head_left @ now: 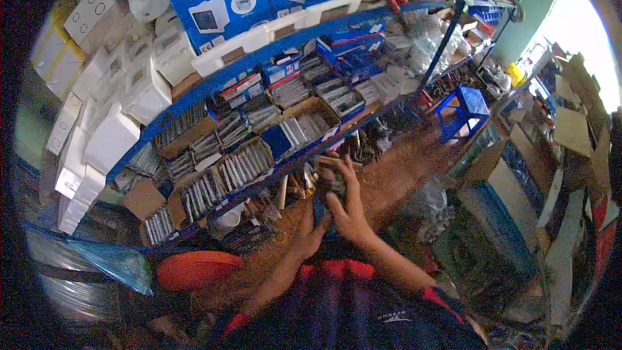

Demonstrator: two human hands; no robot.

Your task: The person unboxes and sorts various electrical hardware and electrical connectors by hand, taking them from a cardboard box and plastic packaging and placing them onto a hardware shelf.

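Observation:
Both of my hands are together low in front of my body, beside the lower edge of the shelf. My right hand [350,204] curves over a small dark object [332,183], with its thumb and fingers bent around it. Just left of it, my left hand [312,230] is against something blue and dark [322,210], its fingers partly hidden. What exactly each hand grips is too dim to make out. Wooden-handled tools [295,188] lie just beyond the left hand.
A blue shelf [272,178] holds open boxes of thin packets [246,163]. White cases [113,136] and blue cartons [223,3] stand above. A blue stool [463,107] is at the right, a red round seat [194,269] at the lower left, cardboard [573,131] far right.

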